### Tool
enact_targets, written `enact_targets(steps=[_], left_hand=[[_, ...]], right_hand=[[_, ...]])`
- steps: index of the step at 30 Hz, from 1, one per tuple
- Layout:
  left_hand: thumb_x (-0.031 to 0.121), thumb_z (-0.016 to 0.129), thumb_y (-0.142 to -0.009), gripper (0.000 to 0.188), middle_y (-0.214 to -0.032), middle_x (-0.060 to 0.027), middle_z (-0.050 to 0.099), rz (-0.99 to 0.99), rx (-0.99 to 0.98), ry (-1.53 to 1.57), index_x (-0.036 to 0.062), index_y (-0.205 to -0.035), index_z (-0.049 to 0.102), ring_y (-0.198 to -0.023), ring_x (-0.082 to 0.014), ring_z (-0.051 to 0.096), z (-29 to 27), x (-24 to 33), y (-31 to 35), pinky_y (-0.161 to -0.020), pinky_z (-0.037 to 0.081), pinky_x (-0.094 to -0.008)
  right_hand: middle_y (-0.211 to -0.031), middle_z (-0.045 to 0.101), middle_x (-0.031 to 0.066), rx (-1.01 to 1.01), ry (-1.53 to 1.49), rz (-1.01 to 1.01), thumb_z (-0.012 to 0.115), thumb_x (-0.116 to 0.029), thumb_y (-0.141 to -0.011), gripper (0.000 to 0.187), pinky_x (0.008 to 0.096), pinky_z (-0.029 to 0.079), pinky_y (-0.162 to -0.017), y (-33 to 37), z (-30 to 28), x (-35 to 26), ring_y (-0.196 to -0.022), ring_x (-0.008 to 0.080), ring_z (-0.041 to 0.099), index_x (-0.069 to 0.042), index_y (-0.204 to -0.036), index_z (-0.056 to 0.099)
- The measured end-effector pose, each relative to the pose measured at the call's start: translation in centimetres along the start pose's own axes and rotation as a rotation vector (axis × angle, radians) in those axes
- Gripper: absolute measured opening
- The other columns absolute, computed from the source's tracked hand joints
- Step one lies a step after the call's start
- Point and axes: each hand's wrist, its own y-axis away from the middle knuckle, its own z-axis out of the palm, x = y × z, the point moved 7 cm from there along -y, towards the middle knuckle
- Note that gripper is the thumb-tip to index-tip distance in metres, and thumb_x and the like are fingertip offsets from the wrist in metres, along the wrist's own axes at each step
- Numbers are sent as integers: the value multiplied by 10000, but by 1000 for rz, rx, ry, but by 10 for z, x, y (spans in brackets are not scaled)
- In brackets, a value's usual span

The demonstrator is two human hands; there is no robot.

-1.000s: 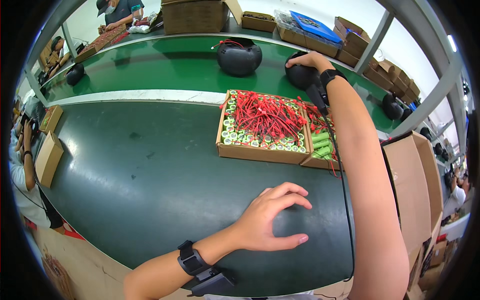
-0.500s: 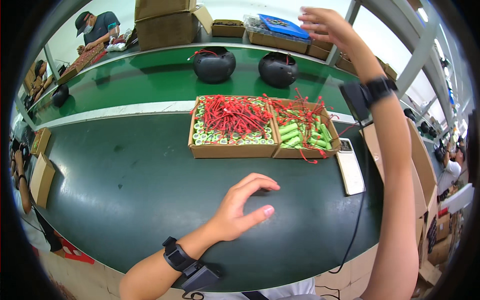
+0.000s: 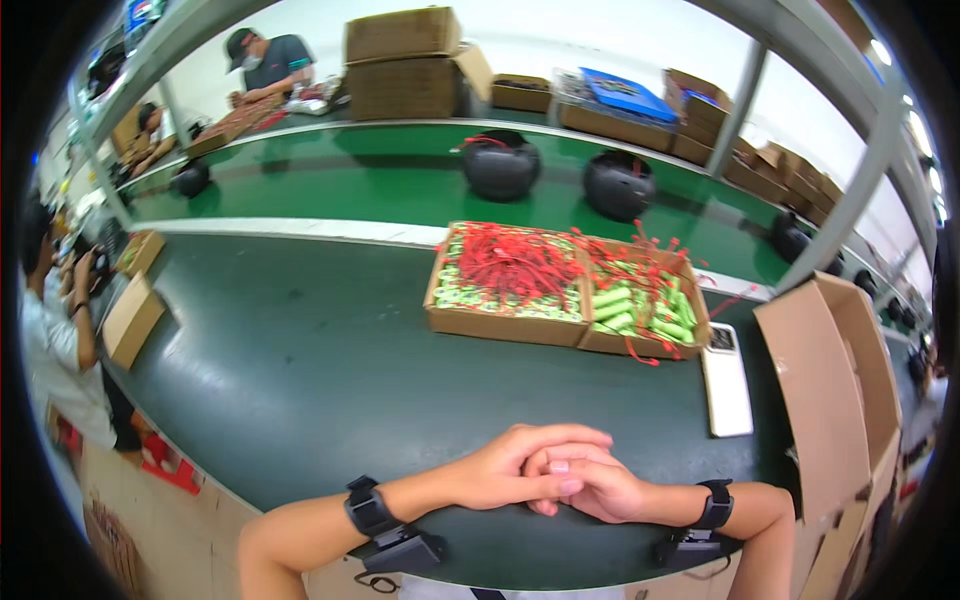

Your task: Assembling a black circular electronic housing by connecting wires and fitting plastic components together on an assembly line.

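Note:
Above the near edge of the dark green table, my two hands are clasped together. My left hand [image 3: 497, 470] lies over the fingers of my right hand [image 3: 608, 490], with its thumb in front of them. The right thumb rests against the left one, and no object shows between them. Beyond the hands stand two open cardboard boxes side by side. The left box [image 3: 505, 324] holds upright green battery cells with a heap of red wires [image 3: 515, 262] on top. In the right box [image 3: 640, 345], green cells [image 3: 668, 318] lie loose among red wires.
A white phone [image 3: 728, 390] lies right of the boxes, beside a large open carton [image 3: 815, 390]. Black rounded housings [image 3: 502, 168] sit on the green conveyor [image 3: 380, 180] behind. Small cartons [image 3: 132, 318] stand at the left end. Other people work at the far left.
My right hand has come down from high above the boxes and joined my left hand. The view has shifted, so the boxes appear farther right and lower.

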Motion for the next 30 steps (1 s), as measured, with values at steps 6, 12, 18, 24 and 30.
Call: enact_targets(steps=[6,12,18,24,30], left_hand=[[262,502,-986,440,-1125,-68,630,180,80,-102,68,-1377,456,-603,-56,549,6,10,-7,-551,482,-203],[245,434,-1015,395,-1137,-78,616,118,160,-58,61,-1362,480,-584,-72,549,-1,-5,-4,-541,484,-219],[212,441,-1011,342,-1081,-119,632,346,220,-209,24,-1268,563,-576,-93,570,1,13,-6,-524,487,-225],[196,491,-992,295,-1052,-132,644,188,145,-170,4,-1186,601,-708,-123,642,-2,4,-10,-577,512,-261],[322,438,-1010,389,-1044,-119,628,484,343,14,-17,-1133,584,-1004,-171,606,-22,2,-8,-877,491,-318]], right_hand=[[-841,589,163,45,-31,-43,340,-299,-1007,390,381,443,-796,1,-16,8,-810,266,557,21,-933,552],[-828,584,140,165,0,-25,337,-330,-991,403,384,437,-751,0,-35,13,-789,245,551,7,-1004,556],[-811,566,101,191,-2,-31,377,-396,-971,431,368,425,-733,3,-42,14,-768,217,535,-8,-1010,560],[-834,569,94,86,56,-51,416,-478,-945,481,366,431,-726,3,-47,16,-771,213,538,-22,-985,561],[-812,599,118,140,459,-136,513,-383,-940,384,338,468,-719,7,-2,-33,-742,216,581,-2,-925,562]])
